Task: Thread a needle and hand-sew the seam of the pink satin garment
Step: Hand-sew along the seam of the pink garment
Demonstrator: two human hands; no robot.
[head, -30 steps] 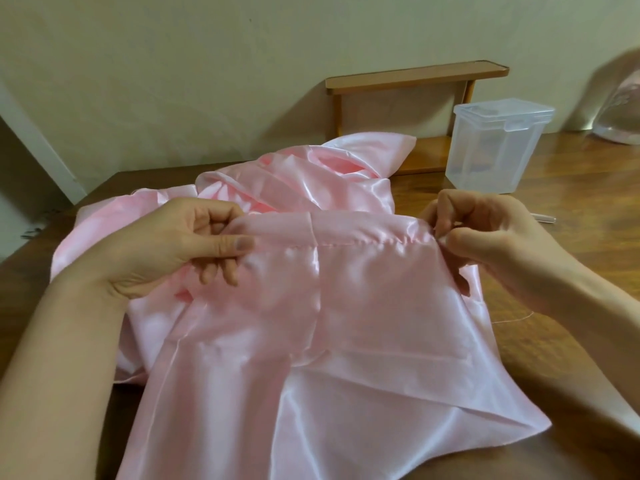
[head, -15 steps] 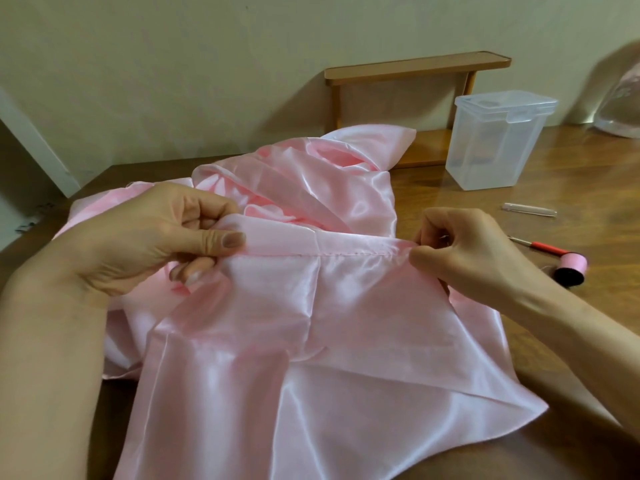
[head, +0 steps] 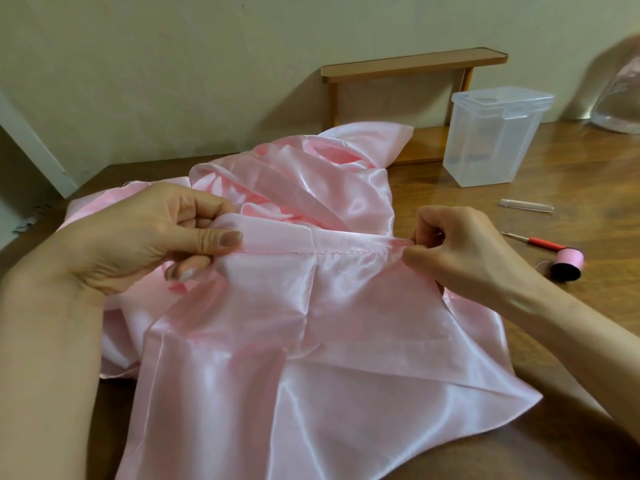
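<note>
While the garment [head: 311, 323] lies spread over the table [head: 571, 168], the left hand [head: 149, 244] pinches the left end of its seam [head: 329, 251] between thumb and curled fingers. The right hand [head: 460, 251] pinches the right end with thumb and forefinger; whether its fingertips hold anything besides the cloth is too small to tell. To the right lie a spool [head: 568, 263], a red-handled tool [head: 540, 243] with an unclear tip, and a clear tube [head: 526, 206]. Farther off stands a box [head: 495, 140]. At the far right, the frame edge cuts off a glassy dome [head: 620, 98].
</note>
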